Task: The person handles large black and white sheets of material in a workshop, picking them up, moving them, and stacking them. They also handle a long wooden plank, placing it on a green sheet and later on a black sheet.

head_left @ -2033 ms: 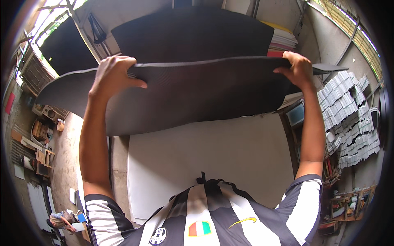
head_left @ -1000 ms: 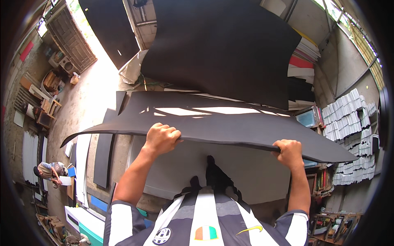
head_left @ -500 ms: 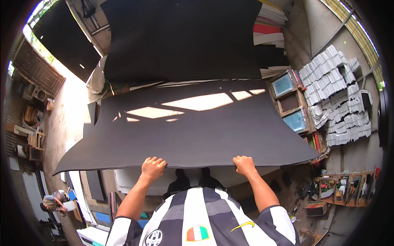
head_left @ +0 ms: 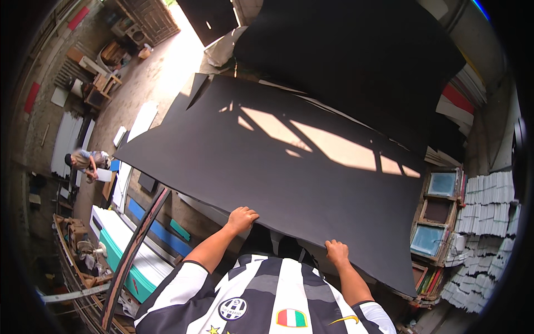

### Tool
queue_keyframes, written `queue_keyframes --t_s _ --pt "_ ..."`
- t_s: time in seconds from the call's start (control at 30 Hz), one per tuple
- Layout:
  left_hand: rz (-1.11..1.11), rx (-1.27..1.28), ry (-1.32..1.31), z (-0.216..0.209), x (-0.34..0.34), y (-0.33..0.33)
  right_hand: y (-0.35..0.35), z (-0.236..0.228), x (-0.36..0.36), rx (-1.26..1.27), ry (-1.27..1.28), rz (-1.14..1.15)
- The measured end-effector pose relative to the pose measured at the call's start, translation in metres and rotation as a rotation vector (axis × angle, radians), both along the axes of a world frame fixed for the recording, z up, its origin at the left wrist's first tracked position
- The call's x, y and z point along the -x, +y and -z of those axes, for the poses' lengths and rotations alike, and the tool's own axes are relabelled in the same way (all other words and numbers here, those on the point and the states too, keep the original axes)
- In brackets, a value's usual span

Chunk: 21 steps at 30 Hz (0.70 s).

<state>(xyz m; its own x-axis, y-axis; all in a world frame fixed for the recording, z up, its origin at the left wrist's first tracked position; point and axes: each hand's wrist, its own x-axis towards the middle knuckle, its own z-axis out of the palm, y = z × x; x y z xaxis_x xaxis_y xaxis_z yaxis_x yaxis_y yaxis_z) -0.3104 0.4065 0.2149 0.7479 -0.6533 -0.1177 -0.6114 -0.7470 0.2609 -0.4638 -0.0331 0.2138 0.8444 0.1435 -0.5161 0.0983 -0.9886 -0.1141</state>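
The left hand (head_left: 243,220) has its fingers bent over the near edge of a wide dark sheet (head_left: 289,189), and the right hand (head_left: 337,253) grasps the same edge a little to the right, its fingers curled over the top in the same way. Just behind both sets of fingers is a black-and-white striped shirt (head_left: 261,295). The sheet spreads forward from the fingers and runs out past them on either side, with pale sunlit patches (head_left: 334,145) across it ahead of the hands. Left of the left fingers lie blue strips (head_left: 172,236), then a curved dark bar (head_left: 133,256) and a stack of white boards (head_left: 144,245). To the right of the right fingers stand frames with bluish panes (head_left: 443,183), and past those, piles of whitish pieces (head_left: 486,203). Ahead of the fingers, beyond the sheet's far edge, is a large black panel (head_left: 350,72). Well off to the left of the fingers another person (head_left: 86,161) bends near a white piece (head_left: 103,175); farther ahead on that side is a wooden door (head_left: 147,22).
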Motion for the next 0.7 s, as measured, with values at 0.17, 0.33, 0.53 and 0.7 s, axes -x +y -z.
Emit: queue_keyframes --t_s 0.17,0.33,0.53,0.7 --pt "-0.115 -0.21 0.153 0.014 0.024 -0.002 0.011 0.017 0.002 0.005 0.16 -0.076" --pt "-0.165 -0.418 0.388 0.047 0.062 0.0 0.034 0.055 0.019 0.0 0.278 -0.061" --pt "-0.147 -0.476 0.499 0.088 0.089 0.033 0.072 0.087 0.042 -0.016 0.37 -0.018" --pt "0.06 -0.66 0.621 0.083 0.06 0.029 0.098 0.101 0.066 -0.06 0.337 0.091"
